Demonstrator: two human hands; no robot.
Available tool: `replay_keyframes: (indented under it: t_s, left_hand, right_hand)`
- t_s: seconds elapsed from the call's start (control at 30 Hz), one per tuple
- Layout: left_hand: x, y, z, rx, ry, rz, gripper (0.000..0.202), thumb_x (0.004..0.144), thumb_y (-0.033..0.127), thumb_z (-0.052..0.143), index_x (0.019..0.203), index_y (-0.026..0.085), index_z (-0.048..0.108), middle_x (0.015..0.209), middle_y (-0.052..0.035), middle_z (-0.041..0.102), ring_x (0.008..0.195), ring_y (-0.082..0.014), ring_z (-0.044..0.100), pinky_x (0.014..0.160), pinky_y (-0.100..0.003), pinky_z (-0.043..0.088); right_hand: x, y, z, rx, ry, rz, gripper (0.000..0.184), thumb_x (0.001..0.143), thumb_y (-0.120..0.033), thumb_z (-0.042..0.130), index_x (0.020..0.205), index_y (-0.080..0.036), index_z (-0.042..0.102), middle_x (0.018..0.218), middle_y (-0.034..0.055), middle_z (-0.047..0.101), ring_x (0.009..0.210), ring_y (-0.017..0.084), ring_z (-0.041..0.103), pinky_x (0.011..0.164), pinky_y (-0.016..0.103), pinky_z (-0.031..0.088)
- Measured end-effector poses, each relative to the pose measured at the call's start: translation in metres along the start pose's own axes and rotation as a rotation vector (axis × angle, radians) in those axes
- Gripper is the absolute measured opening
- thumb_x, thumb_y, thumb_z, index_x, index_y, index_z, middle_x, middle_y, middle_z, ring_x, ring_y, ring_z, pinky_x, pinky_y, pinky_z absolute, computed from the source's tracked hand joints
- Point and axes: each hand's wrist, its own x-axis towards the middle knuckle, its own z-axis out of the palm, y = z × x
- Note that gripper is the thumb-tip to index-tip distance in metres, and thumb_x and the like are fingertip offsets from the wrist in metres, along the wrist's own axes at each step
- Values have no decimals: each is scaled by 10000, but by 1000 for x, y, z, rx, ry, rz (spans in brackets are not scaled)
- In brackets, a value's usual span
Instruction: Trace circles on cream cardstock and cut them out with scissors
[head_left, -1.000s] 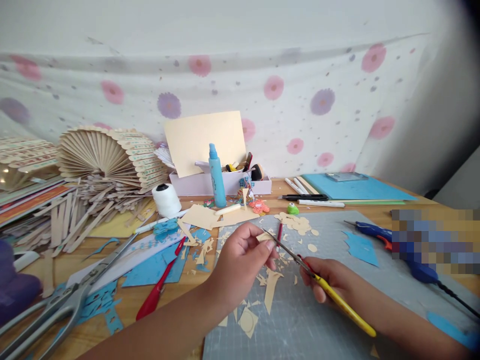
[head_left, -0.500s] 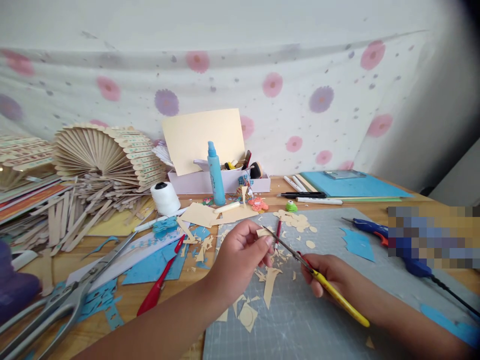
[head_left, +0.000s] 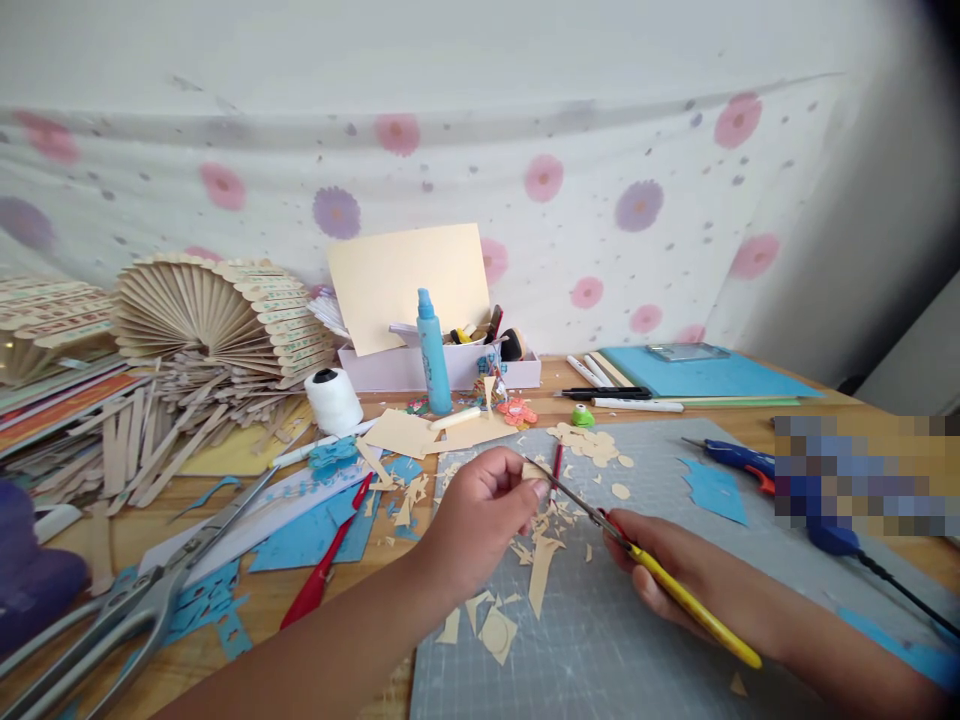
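My left hand [head_left: 491,510] pinches a small piece of cream paper [head_left: 534,472] between thumb and fingers. In my right hand [head_left: 652,555] are scissors with yellow handles [head_left: 694,607]; their thin blades lie against the cream paper and look nearly closed. Both hands hover over the grey cutting mat [head_left: 615,660]. Cream paper offcuts [head_left: 541,570] and a square scrap with a drawn circle [head_left: 497,632] lie below my left hand. Cut cream paper discs [head_left: 592,445] sit in a pile on the mat beyond the blades.
Large metal shears [head_left: 150,595], a red-handled tool [head_left: 330,560] and blue paper scraps lie left. A thread spool [head_left: 332,402] and blue bottle [head_left: 433,360] stand behind. Wooden sticks [head_left: 142,440] heap far left. A blue glue gun [head_left: 750,460] with a cord lies right.
My right hand's yellow scissor handle has swung slightly down and to the right. Both hands stay at the cream paper, and the whole view has shifted a little.
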Motion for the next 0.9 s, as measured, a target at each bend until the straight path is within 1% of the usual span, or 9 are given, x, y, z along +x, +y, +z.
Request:
replay_keyframes:
  t_s: [0.07,0.2,0.27,0.37,0.47,0.53,0.67,0.73,0.9]
  left_hand:
    - [0,1,-1,11,-24,-19,170,719,235,546,619,152,436,498,71,423,463,-43,405,487,-183,326]
    - [2,6,-4,30,-61,-50,144,711,237,549,637,144,468,522,66,432,451,-42,404,474,-185,331]
    - [3,8,-6,48,-85,-50,135,711,239,546,642,143,481,528,63,439,449,-44,408,474,-188,340]
    - [3,8,-7,72,-84,-41,134,717,244,548,649,144,489,525,62,442,457,-45,419,478,-185,347]
    - [2,7,-5,56,-47,-27,182,736,264,540,619,147,465,507,64,443,462,-41,421,484,-174,347]
    - [2,6,-4,11,-26,-35,205,753,288,526,619,149,456,526,50,483,502,-54,474,512,-180,381]
    - [1,6,0,-166,2,-93,201,732,303,566,692,162,430,698,5,601,645,-124,607,592,-248,467]
    - [0,6,1,-217,17,-104,206,721,279,585,718,166,413,735,-8,633,616,-125,619,591,-260,478]
    - [-3,6,1,-193,41,-73,151,738,214,557,728,166,414,610,15,626,566,-100,602,578,-232,473]
  right_hand:
    - [2,-2,-1,16,9,11,21,728,-204,442,729,-194,423,726,14,521,656,150,449,593,241,384]
    - [8,-5,-3,117,5,47,73,666,-144,450,628,-188,404,595,-26,467,574,114,406,518,198,327]
    - [12,-4,-2,152,2,69,84,643,-129,450,596,-182,404,551,-41,435,540,99,384,506,191,307]
    - [14,-1,-1,169,9,103,98,620,-118,442,561,-178,392,529,-49,406,528,92,374,508,189,299]
    - [12,1,1,172,24,77,90,641,-144,441,587,-185,382,550,-48,400,541,98,368,517,192,307]
    - [9,2,1,141,33,30,85,677,-186,443,628,-191,374,589,-38,412,560,108,369,523,203,316]
    - [3,4,0,48,21,-54,94,752,-265,424,710,-197,375,669,-15,429,603,128,378,551,225,343]
    - [2,5,0,29,17,-72,105,776,-284,409,726,-197,376,677,-11,430,606,130,378,556,229,349]
    - [3,-1,-3,29,10,-57,100,754,-247,433,693,-195,373,660,-17,430,604,126,383,554,223,344]
